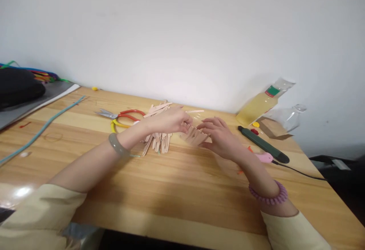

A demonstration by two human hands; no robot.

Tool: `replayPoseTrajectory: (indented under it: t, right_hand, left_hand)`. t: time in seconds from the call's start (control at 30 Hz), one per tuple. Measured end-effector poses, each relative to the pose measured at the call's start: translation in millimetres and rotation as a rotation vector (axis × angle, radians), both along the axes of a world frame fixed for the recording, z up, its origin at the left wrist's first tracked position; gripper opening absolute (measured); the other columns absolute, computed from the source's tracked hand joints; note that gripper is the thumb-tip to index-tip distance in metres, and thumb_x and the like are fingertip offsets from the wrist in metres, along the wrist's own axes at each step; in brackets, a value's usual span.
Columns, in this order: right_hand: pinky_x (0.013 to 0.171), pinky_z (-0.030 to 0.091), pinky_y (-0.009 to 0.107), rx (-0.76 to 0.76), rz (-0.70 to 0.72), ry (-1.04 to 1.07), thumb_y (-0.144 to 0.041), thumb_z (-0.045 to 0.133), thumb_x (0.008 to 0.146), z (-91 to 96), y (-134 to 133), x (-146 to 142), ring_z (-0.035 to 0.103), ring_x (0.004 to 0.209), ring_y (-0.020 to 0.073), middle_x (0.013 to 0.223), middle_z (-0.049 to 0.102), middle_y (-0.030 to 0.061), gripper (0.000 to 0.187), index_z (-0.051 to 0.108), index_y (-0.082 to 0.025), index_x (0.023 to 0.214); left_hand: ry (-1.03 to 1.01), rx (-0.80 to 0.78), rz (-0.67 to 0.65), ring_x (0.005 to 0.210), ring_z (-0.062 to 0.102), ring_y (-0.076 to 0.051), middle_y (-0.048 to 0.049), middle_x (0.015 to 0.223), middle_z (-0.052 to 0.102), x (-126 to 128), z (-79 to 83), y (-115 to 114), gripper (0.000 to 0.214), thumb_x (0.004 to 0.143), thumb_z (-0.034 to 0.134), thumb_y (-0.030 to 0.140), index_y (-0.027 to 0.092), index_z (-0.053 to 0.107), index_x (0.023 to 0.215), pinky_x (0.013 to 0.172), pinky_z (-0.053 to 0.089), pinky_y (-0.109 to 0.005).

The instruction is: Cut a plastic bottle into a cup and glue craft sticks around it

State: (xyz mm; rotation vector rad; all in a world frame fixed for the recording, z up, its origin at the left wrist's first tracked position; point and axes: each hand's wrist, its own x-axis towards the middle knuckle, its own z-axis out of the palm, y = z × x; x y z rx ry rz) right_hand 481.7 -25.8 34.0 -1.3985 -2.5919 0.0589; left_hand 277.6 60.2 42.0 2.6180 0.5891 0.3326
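Several pale wooden craft sticks, fanned and somewhat blurred, stand between my two hands. My right hand curves around them from the right, thumb below and fingers above, gripping their side. From the left, my left hand has its fingers curled and pinched at the upper left end of these sticks; its exact grip is partly hidden. Under and beside my left wrist lies a loose pile of craft sticks. Behind my hands there is a clear plastic wrapper with a stick on it.
Scissors with red and yellow handles lie open left of the pile. A blue cord runs along the left. To the right are a dark green tool, a pink glue gun with a cable, a yellow-filled bottle and a clear bottle.
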Motion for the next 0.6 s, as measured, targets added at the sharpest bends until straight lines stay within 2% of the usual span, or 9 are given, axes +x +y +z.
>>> replayPoseTrajectory:
  t: [0.07,0.13,0.23,0.33,0.43,0.5,0.6]
  right_hand:
    - [0.094,0.038,0.045,0.034,-0.008,0.021,-0.022,0.074,0.069,-2.5,-1.6,2.8,0.047,0.112,0.0283,0.112,0.064,0.0062,0.019,0.065,-0.018,0.086]
    - [0.092,0.039,0.043,0.086,-0.026,0.024,-0.024,0.074,0.07,-3.0,-4.5,5.4,0.05,0.107,0.027,0.103,0.066,0.0066,0.017,0.062,-0.019,0.082]
    - [0.094,0.036,0.043,0.167,-0.073,0.005,-0.025,0.071,0.074,-3.2,-9.1,6.2,0.058,0.088,0.0213,0.082,0.066,0.0026,0.014,0.058,-0.019,0.076]
    - [0.094,0.035,0.043,0.236,-0.125,0.007,-0.026,0.067,0.077,-8.3,-9.9,1.3,0.06,0.073,0.0184,0.071,0.065,-0.0004,0.014,0.056,-0.019,0.071]
    - [0.078,0.043,0.037,0.285,-0.186,0.007,-0.028,0.06,0.083,-15.6,-6.5,-8.0,0.06,0.07,0.02,0.07,0.066,0.0031,0.014,0.058,-0.018,0.073]
    - [0.068,0.044,0.033,0.302,-0.212,0.015,-0.03,0.055,0.086,-15.4,-4.9,-13.0,0.061,0.072,0.0213,0.075,0.068,0.0059,0.016,0.062,-0.017,0.081]
    - [0.067,0.045,0.032,0.355,-0.311,0.125,-0.037,0.049,0.088,-0.7,-9.9,-10.6,0.064,0.08,0.0223,0.084,0.07,0.0072,0.025,0.064,-0.017,0.089]
  left_hand:
    - [0.013,-0.001,-0.015,0.08,0.062,-0.013,0.0039,0.085,0.069,-0.1,0.2,0.3,0.006,0.077,0.058,0.024,0.021,0.063,0.079,0.11,0.018,-0.044]
    - [-0.009,-0.009,-0.021,0.099,0.06,-0.017,0.0017,0.1,0.068,-3.1,0.6,2.0,0.01,0.077,0.059,0.021,0.022,0.064,0.085,0.109,0.021,-0.044]
    - [-0.127,-0.061,0.013,0.119,0.049,-0.018,-0.0033,0.122,0.06,-18.7,1.3,7.7,0.031,0.077,0.06,0.022,0.023,0.06,0.108,0.104,0.031,-0.035]
    - [-0.204,-0.123,0.197,0.117,0.05,-0.017,-0.0066,0.126,0.057,-47.4,0.4,15.7,0.036,0.083,0.053,0.026,0.019,0.055,0.118,0.1,0.036,-0.031]
    - [-0.137,-0.117,0.403,0.106,0.058,-0.02,-0.0059,0.113,0.065,-76.8,-5.0,21.9,0.028,0.083,0.049,0.027,0.018,0.062,0.106,0.094,0.042,-0.033]
    - [-0.078,-0.111,0.432,0.099,0.061,-0.02,-0.0045,0.107,0.067,-89.4,-11.6,23.1,0.027,0.083,0.047,0.025,0.019,0.064,0.103,0.088,0.045,-0.032]
    - [-0.01,-0.005,0.299,0.099,0.06,-0.019,-0.004,0.104,0.068,-95.0,-23.2,20.5,0.026,0.082,0.047,0.018,0.02,0.066,0.099,0.089,0.045,-0.031]
